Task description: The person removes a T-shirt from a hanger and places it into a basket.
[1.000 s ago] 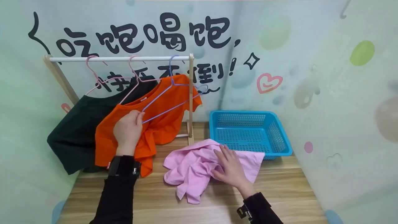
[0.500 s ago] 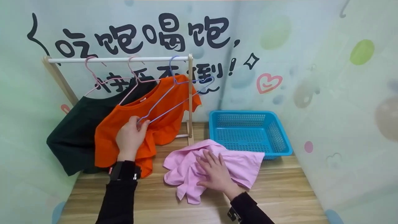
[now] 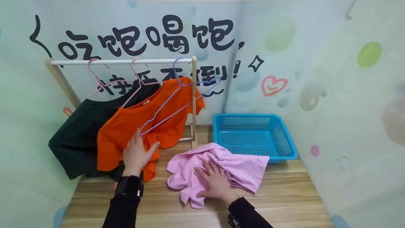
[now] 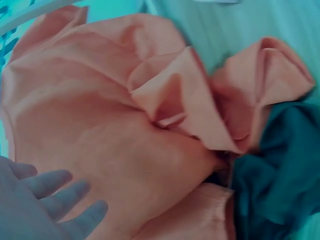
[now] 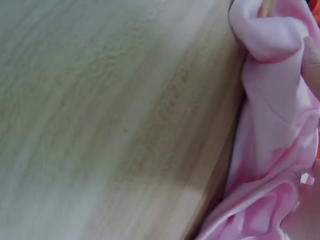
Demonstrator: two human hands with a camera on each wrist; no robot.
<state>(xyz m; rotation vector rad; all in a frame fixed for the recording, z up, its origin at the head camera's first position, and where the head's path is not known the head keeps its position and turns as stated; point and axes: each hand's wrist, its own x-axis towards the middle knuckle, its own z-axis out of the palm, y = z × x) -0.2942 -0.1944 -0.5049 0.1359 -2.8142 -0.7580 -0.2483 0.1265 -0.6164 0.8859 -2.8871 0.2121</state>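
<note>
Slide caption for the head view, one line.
Left hand at the lower end of a blue hanger hanging from the rack; right hand spread on a pink garment.

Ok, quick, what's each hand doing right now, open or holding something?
Left hand: open, in front of the orange shirt.
Right hand: open, fingers spread on the pink garment.

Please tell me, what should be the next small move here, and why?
Probably the left hand should come down to the pink cloth: it seems to grip nothing, the purple hanger hangs bare on the rail, and the crumpled cloth under the right hand may need two hands to spread.
</note>
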